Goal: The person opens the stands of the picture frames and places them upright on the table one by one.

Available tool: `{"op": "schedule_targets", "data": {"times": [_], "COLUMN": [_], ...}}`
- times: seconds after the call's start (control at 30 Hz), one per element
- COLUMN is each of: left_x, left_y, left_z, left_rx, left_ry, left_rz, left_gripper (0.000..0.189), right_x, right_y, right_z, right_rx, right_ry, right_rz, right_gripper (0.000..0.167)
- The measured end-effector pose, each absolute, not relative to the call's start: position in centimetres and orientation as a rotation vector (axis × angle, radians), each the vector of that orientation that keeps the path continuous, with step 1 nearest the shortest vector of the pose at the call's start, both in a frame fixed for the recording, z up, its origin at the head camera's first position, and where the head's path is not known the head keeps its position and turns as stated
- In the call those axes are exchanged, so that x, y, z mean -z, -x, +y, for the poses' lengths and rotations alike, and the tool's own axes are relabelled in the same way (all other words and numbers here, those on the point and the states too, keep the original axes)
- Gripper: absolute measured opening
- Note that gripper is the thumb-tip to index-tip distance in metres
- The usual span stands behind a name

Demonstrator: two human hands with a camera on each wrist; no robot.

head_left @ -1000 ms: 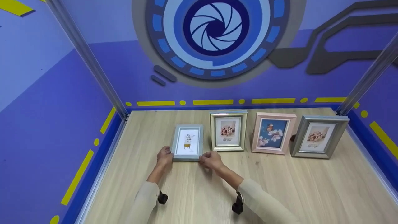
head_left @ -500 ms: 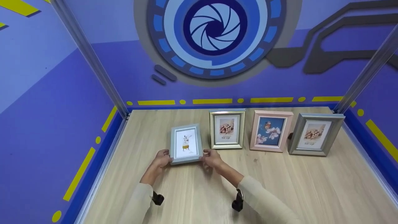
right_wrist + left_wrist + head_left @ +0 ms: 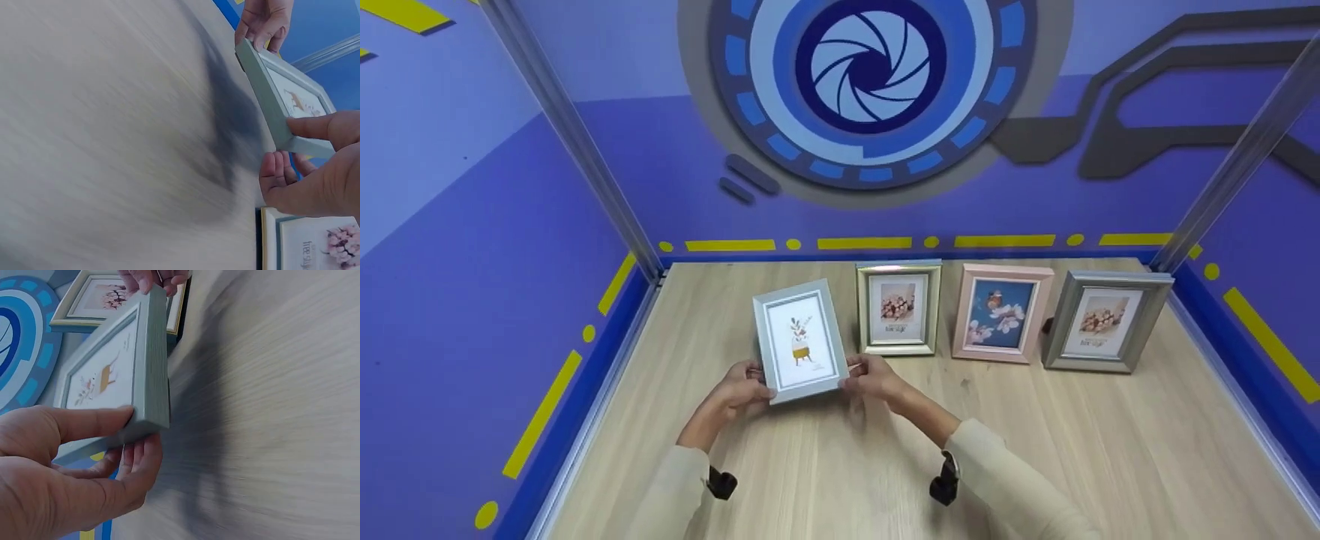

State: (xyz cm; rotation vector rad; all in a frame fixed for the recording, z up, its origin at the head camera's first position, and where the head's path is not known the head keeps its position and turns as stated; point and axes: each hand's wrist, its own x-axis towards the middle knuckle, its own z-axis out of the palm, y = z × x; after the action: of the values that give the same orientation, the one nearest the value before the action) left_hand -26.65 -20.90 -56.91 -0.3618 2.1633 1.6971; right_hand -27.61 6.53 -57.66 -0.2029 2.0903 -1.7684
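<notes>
A pale grey-green picture frame (image 3: 801, 341) with a plant drawing is held up off the wooden table, tilted and turned a little. My left hand (image 3: 741, 390) grips its lower left corner, the thumb lying on the front edge in the left wrist view and the other fingers behind. At the lower right corner my right hand (image 3: 877, 377) pinches it, thumb in front and fingers curled beneath in the right wrist view. The frame's back is hidden in the head view. Beside it stands a gold picture frame (image 3: 898, 347), close to my right hand.
To the right stand a pink picture frame (image 3: 1003, 354) with blossoms and a silver-grey picture frame (image 3: 1087, 363), in a row with the gold one. The wooden table (image 3: 840, 480) ends at blue-purple walls (image 3: 645, 180) behind and at both sides.
The grey-green frame was lying near the table; both hands have lifted it and tipped its face up toward the camera, turning it slightly. The other frames stay in place.
</notes>
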Motion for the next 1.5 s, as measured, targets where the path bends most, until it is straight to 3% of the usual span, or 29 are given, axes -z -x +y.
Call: {"op": "schedule_targets", "data": {"times": [0.2, 0.6, 0.83, 1.13, 1.3, 1.5], "left_x": [56.4, 55.7, 54.9, 54.6, 54.6, 54.3], "left_y": [26.5, 26.4, 26.1, 25.6, 25.3, 24.8], "left_z": [-20.4, -18.0, -15.3, -10.5, -8.0, -6.2], "left_rx": [-1.682, -1.713, -1.584, -1.498, -1.514, -1.563], "left_ry": [0.171, -0.146, -0.329, -0.595, -0.632, -0.715], "left_rz": [2.176, 2.113, 2.295, 2.386, 2.381, 2.348], "left_gripper": [0.060, 0.085, 0.075, 0.052, 0.050, 0.051], "right_x": [57.2, 56.8, 56.6, 57.8, 58.5, 59.0], "right_y": [27.4, 26.8, 26.1, 25.0, 24.9, 24.9], "right_z": [8.0, 10.9, 13.3, 17.3, 18.8, 19.2], "right_rx": [1.752, 1.671, 1.565, 1.584, 1.697, 1.827], "right_ry": [0.209, 0.393, 0.491, 0.255, 0.135, 0.045], "right_rz": [2.168, 2.483, 2.673, 2.779, 2.751, 2.663], "right_gripper": [0.027, 0.029, 0.041, 0.027, 0.027, 0.042]}}
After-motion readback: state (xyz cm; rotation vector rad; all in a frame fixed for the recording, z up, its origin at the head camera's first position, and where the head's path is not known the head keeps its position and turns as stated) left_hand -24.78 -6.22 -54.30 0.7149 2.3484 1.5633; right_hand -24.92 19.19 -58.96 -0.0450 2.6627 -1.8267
